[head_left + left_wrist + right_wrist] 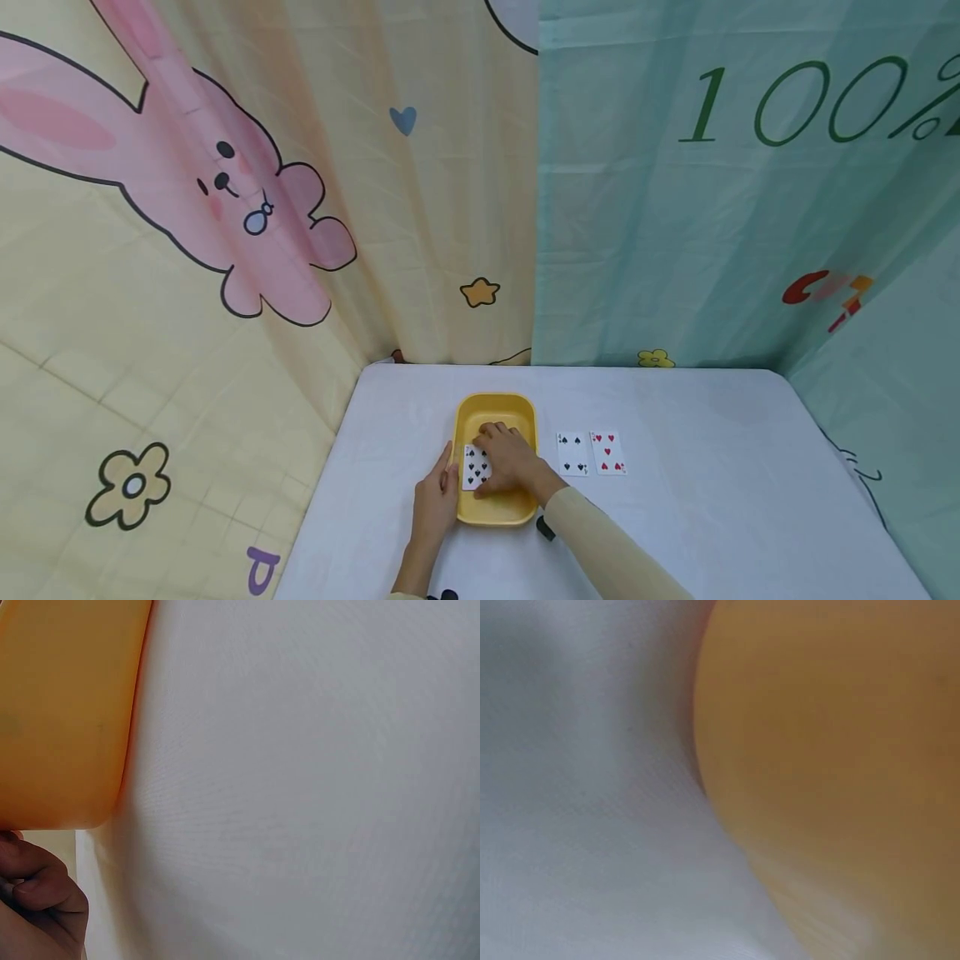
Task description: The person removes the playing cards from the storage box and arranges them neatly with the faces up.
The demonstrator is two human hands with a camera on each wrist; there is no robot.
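Observation:
A yellow tray (497, 522) stands on the white table, its outer wall filling much of both wrist views. At its left side my left hand (435, 502) holds the rim, and curled fingers (45, 877) show against the wall in the left wrist view. My right hand (512, 460) reaches into the tray. Its fingers and thumb are bent round the far and near ends of a face-up spade playing card (474, 468), covering the card's right part. Whether more cards lie beneath is hidden. The right wrist view shows no fingers.
To the right of the tray, a four of spades (573, 454) and a five of hearts (608, 453) lie face up side by side on the white table (690, 508). Printed curtains (435, 208) hang behind the table and at both sides.

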